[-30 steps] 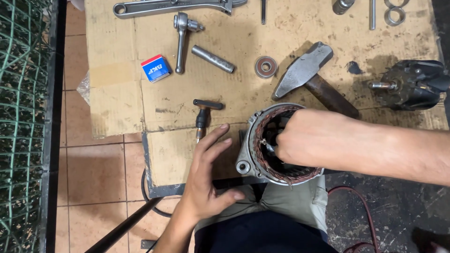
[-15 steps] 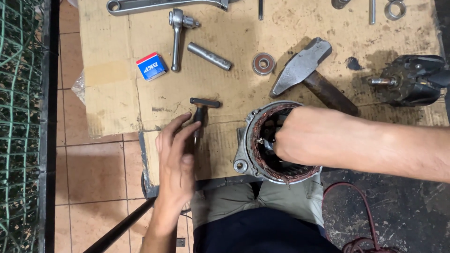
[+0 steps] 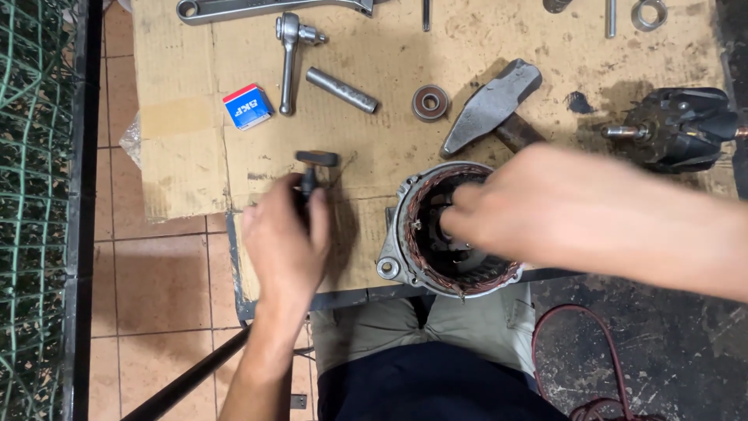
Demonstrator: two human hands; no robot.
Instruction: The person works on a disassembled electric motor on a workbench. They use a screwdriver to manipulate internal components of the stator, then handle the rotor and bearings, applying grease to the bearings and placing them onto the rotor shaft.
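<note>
Left hand (image 3: 287, 238): lies on the cardboard sheet (image 3: 195, 164), fingers curled around the shaft of a black T-handle tool (image 3: 315, 161), whose crossbar shows just above the fingertips.

Right hand (image 3: 506, 206): blurred, fingertips reaching into the open alternator stator housing (image 3: 421, 257); whether they grip anything inside cannot be told.

Stator housing: round, aluminium, copper windings visible, resting at the near edge of the cardboard just above the person's lap.

Hammer (image 3: 492, 105): steel head, just beyond the housing.

Bearing (image 3: 430, 102): small ring, left of the hammer head.

Ratchet wrench (image 3: 289, 58) and steel sleeve (image 3: 341, 90): side by side, further up.

Small blue-and-red box (image 3: 247, 106): left of the ratchet.

Rotor (image 3: 679, 129): dark, far right.
</note>
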